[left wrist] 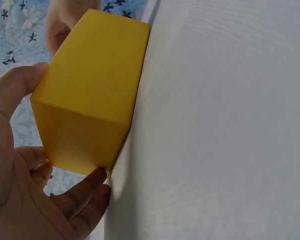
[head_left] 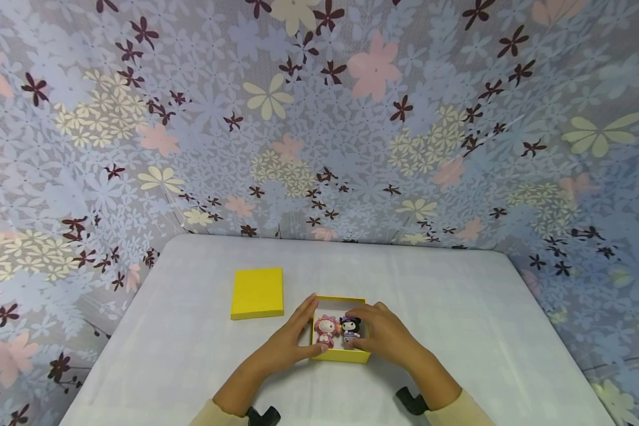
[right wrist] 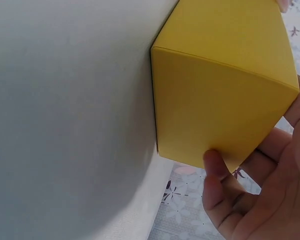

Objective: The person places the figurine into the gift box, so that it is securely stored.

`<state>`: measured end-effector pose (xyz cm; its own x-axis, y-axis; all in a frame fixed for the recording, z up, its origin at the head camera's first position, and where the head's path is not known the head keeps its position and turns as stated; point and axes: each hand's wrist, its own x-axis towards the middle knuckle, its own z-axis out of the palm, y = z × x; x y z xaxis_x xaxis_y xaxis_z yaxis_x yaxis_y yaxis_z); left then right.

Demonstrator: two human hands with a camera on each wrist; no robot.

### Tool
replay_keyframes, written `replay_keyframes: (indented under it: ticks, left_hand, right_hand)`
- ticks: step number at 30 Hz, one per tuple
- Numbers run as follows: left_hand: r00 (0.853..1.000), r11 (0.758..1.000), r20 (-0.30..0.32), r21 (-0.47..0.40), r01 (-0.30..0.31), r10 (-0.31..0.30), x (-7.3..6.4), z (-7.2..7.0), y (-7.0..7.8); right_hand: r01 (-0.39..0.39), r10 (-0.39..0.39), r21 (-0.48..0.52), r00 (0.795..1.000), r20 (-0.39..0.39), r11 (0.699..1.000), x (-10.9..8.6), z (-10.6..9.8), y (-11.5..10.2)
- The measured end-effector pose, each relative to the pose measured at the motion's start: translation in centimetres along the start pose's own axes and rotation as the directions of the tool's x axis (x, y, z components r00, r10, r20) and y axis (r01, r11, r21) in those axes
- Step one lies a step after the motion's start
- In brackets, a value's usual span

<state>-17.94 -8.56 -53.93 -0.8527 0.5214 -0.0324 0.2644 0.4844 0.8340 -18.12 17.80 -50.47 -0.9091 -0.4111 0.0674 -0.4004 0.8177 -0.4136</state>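
An open yellow box (head_left: 341, 356) with a pale inside sits near the front middle of the table. Two small figurines are in it: a pink one (head_left: 326, 330) on the left and a black-hooded one (head_left: 350, 326) on the right. My left hand (head_left: 283, 349) holds the box's left side, thumb on the front rim and fingers toward the back corner. In the head view my right hand (head_left: 394, 336) reaches over the right rim, thumb and forefinger at the bottom and top of the black-hooded figurine. Its other fingers (right wrist: 217, 162) touch the box's outer side.
A yellow box lid (head_left: 257, 294) lies on the white-covered table (head_left: 447, 296), to the left of the box and farther back. Flower-patterned cloth (head_left: 319, 118) rises behind the table and at both sides.
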Motion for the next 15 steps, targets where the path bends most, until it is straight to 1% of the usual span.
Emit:
replay_keyframes:
  ticks: [15]
  left_hand:
    - [1.0, 1.0, 0.005, -0.001, 0.007, -0.007, -0.07, -0.06, 0.09]
  right_hand:
    - [-0.067, 0.062, 0.064, 0.996, 0.07, 0.996, 0.49, -0.05, -0.55]
